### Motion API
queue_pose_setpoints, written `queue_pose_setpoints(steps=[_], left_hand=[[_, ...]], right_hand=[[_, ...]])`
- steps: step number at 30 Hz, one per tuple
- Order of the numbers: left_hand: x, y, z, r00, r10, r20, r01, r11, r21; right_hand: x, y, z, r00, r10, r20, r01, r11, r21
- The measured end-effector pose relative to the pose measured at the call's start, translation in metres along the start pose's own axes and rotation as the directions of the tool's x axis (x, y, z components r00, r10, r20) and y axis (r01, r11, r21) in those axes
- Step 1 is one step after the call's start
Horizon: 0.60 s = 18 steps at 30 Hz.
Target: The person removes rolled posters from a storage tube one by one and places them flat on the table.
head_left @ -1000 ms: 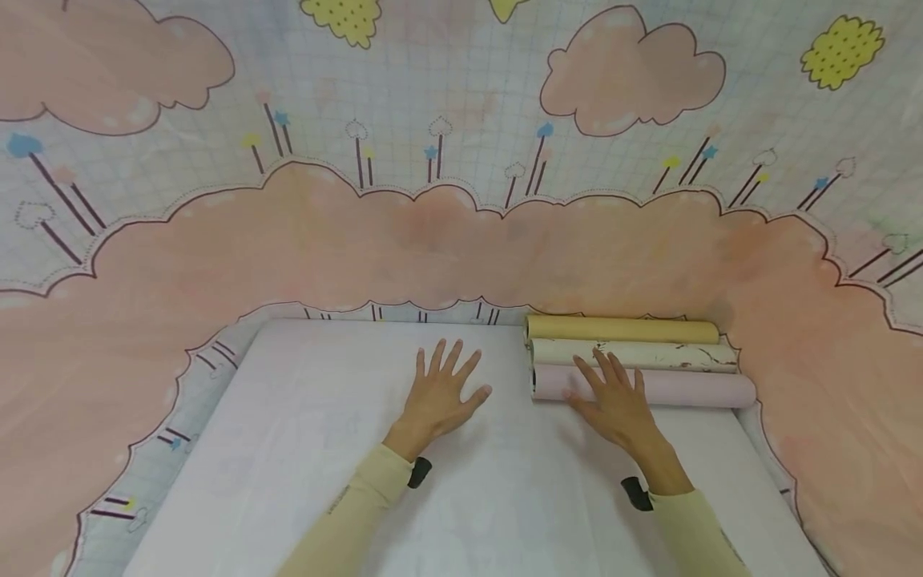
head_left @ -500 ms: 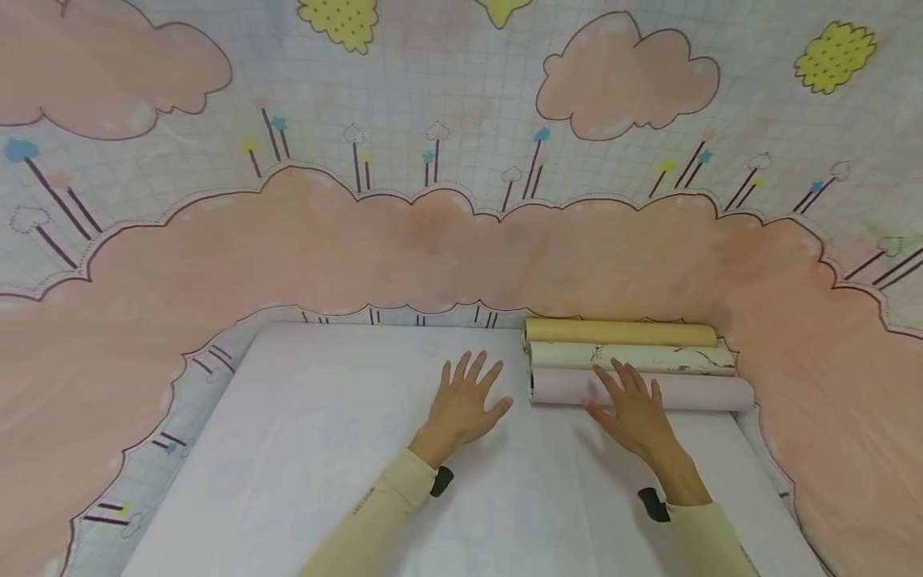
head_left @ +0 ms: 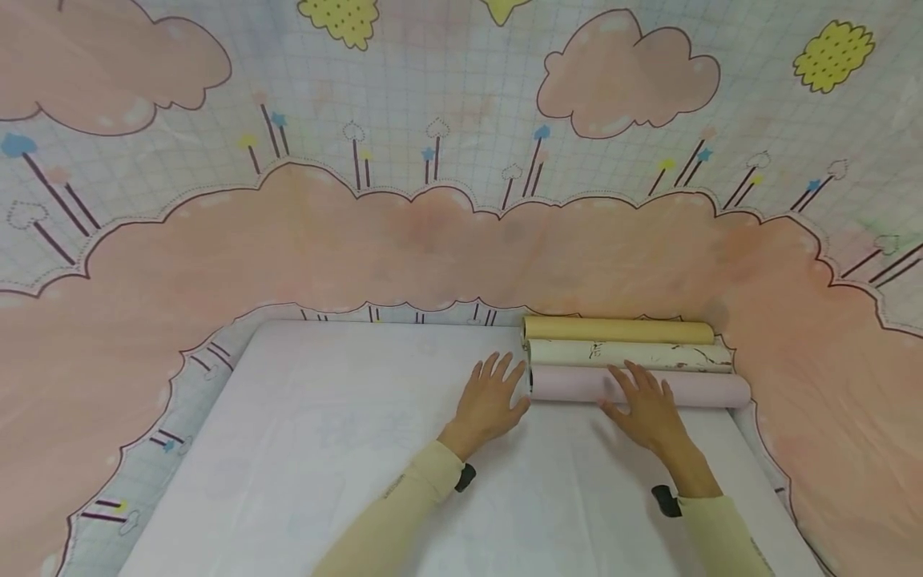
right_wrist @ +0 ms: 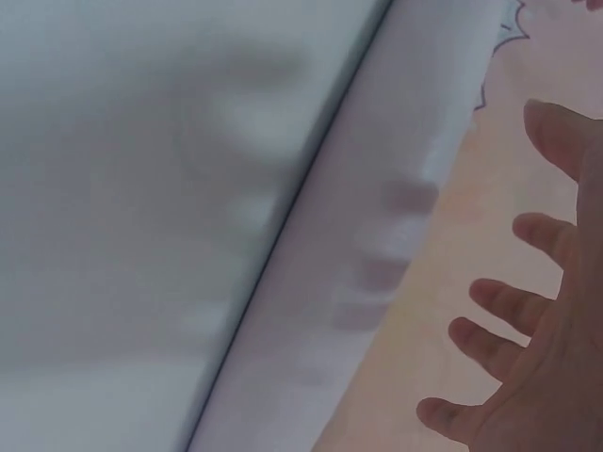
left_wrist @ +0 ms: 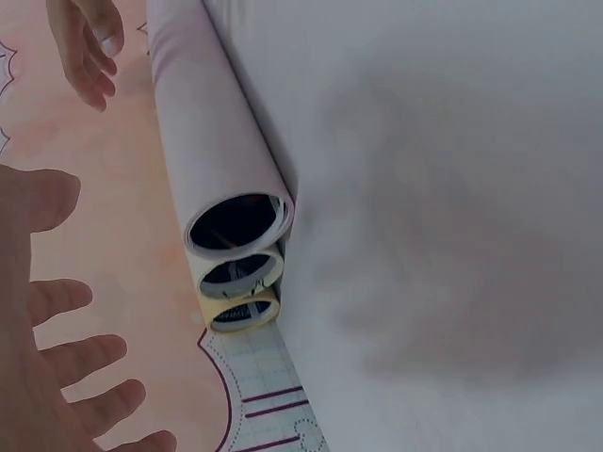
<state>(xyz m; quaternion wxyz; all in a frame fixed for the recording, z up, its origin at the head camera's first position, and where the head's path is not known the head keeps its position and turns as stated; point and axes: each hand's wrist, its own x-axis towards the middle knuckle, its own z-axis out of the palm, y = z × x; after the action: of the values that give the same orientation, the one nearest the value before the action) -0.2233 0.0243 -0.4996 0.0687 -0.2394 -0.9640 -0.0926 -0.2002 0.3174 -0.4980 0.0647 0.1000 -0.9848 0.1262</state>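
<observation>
Three rolls of paper lie side by side at the table's back right: a yellow roll (head_left: 620, 329) farthest back, a cream patterned roll (head_left: 634, 355) in the middle and a pale pink roll (head_left: 692, 389) in front. The left wrist view shows their hollow ends, the pink roll's (left_wrist: 212, 141) the largest. My left hand (head_left: 488, 407), fingers spread, hovers just left of the pink roll's end. Over the pink roll my right hand (head_left: 649, 413) hovers with fingers spread. Its finger shadows fall on the pink roll (right_wrist: 367, 235) in the right wrist view, and a gap separates them. Neither hand holds anything.
A white-covered table (head_left: 303, 449) spreads under both arms. Behind it and along its sides hangs a cloth (head_left: 404, 240) printed with pink clouds and small stars. A black wrist device (head_left: 465, 478) sits at the left cuff, another black device (head_left: 667, 501) at the right.
Both hands have drifted right, the left one farther, coming close to the rolls' left ends. My right hand has also drawn slightly nearer. The rolls keep their places.
</observation>
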Motion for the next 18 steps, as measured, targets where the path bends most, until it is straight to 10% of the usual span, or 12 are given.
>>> queue_pose_setpoints(steps=[18], left_hand=[[0.041, 0.035, 0.019, 0.991, 0.134, -0.017, -0.133, 0.990, 0.045]], right_hand=[[0.011, 0.025, 0.003, 0.999, -0.035, 0.003, 0.035, 0.998, -0.053]])
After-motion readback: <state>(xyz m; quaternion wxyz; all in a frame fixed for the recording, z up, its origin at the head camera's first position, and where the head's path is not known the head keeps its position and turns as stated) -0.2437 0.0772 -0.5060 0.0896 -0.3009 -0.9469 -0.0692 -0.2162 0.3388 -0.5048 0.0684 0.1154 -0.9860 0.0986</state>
